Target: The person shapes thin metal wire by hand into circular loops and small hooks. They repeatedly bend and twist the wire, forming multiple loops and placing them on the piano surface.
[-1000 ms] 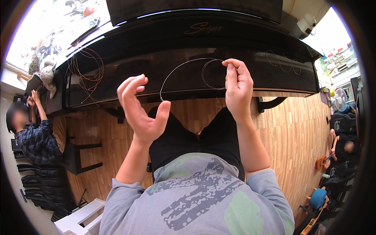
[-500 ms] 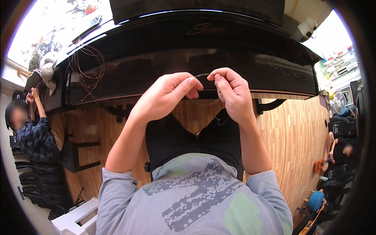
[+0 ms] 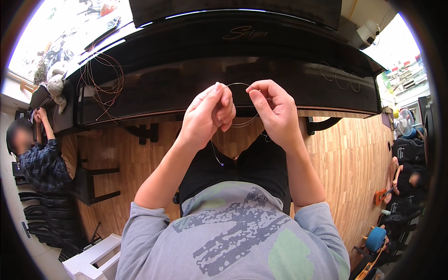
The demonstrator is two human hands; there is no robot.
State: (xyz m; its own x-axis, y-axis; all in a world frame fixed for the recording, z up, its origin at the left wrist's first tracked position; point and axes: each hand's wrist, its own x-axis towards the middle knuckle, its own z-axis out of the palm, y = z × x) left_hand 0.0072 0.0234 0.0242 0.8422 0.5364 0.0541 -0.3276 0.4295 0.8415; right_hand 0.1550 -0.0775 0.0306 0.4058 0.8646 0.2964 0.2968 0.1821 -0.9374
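In front of a black piano, a thin coiled metal instrument string is stretched in a loop between my two hands. My left hand pinches one side of the loop with thumb and fingertips, its other fingers curled in. On the opposite side my right hand grips the coil between thumb and index finger. The lower part of the loop bows beneath both hands, over my dark trousers. From under my left hand hangs a loose end of string with a small bluish tip. The exact pinch points are partly hidden by my fingers.
The black piano spans the front. Copper-coloured coiled strings lie on its left side, thinner coils on its right. A seated person works at far left by a dark stool. Another person holds a small orange guitar at right.
My left hand has shifted right and turned, its thumb now pointing upward. A string end with a bluish tip now dangles below it. My right hand has barely moved.
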